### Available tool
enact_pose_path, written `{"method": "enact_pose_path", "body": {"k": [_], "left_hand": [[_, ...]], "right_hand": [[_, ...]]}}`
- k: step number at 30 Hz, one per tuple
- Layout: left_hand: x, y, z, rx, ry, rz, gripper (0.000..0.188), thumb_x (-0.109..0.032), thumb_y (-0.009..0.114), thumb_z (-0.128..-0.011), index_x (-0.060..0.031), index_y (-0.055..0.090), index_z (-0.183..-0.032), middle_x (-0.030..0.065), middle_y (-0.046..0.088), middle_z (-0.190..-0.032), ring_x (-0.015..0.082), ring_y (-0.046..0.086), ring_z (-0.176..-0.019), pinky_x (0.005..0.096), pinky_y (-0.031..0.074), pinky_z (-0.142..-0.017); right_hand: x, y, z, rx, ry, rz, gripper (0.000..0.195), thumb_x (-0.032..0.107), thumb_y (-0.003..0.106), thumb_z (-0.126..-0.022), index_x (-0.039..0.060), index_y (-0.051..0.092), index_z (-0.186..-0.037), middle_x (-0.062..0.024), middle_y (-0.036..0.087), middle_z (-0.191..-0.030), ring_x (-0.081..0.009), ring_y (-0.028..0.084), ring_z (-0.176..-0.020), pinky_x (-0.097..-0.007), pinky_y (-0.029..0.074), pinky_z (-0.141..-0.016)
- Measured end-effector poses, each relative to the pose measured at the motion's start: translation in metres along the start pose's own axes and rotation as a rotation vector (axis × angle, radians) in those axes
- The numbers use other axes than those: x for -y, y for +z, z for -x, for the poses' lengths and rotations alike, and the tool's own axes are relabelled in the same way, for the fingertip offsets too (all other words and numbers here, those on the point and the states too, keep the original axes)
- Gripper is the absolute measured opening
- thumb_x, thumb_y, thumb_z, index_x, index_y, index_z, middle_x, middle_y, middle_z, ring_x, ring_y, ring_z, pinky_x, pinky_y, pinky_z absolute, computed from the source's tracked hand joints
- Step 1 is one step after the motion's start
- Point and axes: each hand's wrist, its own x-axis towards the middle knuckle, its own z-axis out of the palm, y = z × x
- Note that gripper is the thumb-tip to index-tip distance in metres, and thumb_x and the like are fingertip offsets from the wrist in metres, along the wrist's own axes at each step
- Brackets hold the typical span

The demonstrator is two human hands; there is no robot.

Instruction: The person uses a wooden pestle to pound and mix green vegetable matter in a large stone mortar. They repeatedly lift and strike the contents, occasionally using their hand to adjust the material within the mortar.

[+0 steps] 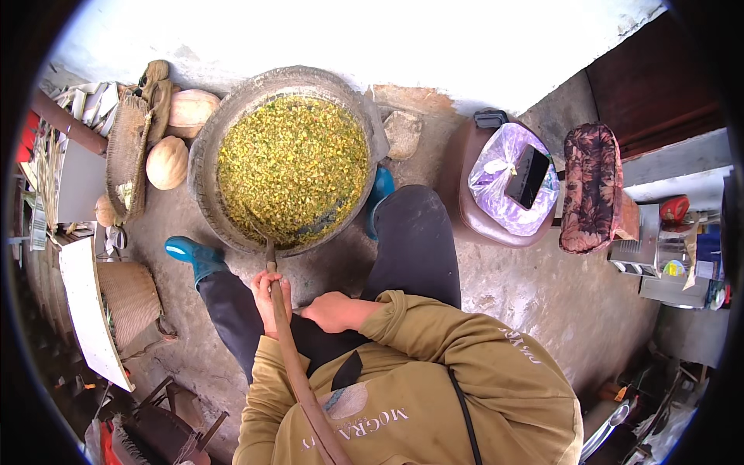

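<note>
A large round metal pan (203,218) full of chopped yellow-green pieces (290,163) lies between my feet. My left hand (271,299) is closed around a long wooden handle (283,325), which runs from the pan's near rim back over my lap and chest. The tool's working end is hidden among the pieces at the near side, where some dark pan bottom shows. My right hand (328,312) rests on my lap beside the handle; its fingers are partly hidden, and whether it holds anything cannot be told.
Gourds (167,163) and a long woven basket (126,157) lie left of the pan. To the right, a brown padded stool (453,180) bears a plastic bag (497,174) and a phone (528,176), near a floral cushion (590,189). A stone (402,135) sits by the wall.
</note>
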Motion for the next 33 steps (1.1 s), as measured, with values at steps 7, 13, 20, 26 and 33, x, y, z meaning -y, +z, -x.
{"method": "enact_pose_path", "body": {"k": [7,13,20,26,33], "left_hand": [[-0.040,-0.019,0.003,0.107,0.040,0.010,0.026,0.001,0.066,-0.072,-0.0058,0.058,-0.096,0.0162,0.049,-0.110,0.0336,0.057,-0.086,0.0369,0.049,-0.073],[-0.054,-0.026,0.015,0.156,0.121,0.116,0.036,0.000,0.070,-0.067,-0.0056,0.056,-0.100,0.0164,0.047,-0.112,0.0359,0.057,-0.094,0.0379,0.052,-0.075],[-0.059,-0.040,0.023,0.141,0.225,0.023,0.032,-0.006,0.072,-0.065,-0.0078,0.058,-0.094,0.0130,0.051,-0.109,0.0316,0.059,-0.087,0.0380,0.049,-0.070],[-0.140,-0.087,0.021,0.009,0.527,0.089,0.020,-0.017,0.074,-0.063,-0.0096,0.056,-0.064,0.0027,0.057,-0.083,0.0228,0.055,-0.079,0.0346,0.041,-0.067],[-0.148,-0.128,-0.047,-0.123,0.281,0.477,0.025,-0.004,0.066,-0.077,-0.0055,0.048,-0.060,0.0055,0.049,-0.063,0.0216,0.051,-0.059,0.0277,0.042,-0.067]], "right_hand": [[-0.007,0.003,-0.010,-0.140,-0.029,-0.030,0.019,0.013,0.052,-0.078,0.0069,0.063,-0.092,-0.0185,0.065,-0.084,-0.0378,0.063,-0.080,-0.0480,0.049,-0.069],[-0.014,0.012,-0.013,-0.207,0.057,-0.010,0.038,0.012,0.058,-0.077,0.0058,0.053,-0.113,-0.0174,0.061,-0.084,-0.0373,0.061,-0.078,-0.0469,0.048,-0.068],[-0.007,0.002,0.000,-0.477,-0.011,-0.191,0.068,0.006,0.061,-0.076,0.0106,0.034,-0.138,-0.0155,0.053,-0.102,-0.0360,0.056,-0.090,-0.0438,0.047,-0.073],[0.012,0.000,-0.004,-0.740,-0.267,0.067,0.057,0.019,0.057,-0.081,0.0113,0.041,-0.135,-0.0132,0.046,-0.121,-0.0339,0.048,-0.106,-0.0420,0.039,-0.090],[0.065,-0.048,-0.075,-0.805,-0.447,-0.191,0.023,0.028,0.057,-0.080,0.0072,0.061,-0.090,-0.0130,0.063,-0.087,-0.0284,0.061,-0.083,-0.0371,0.046,-0.070]]}}
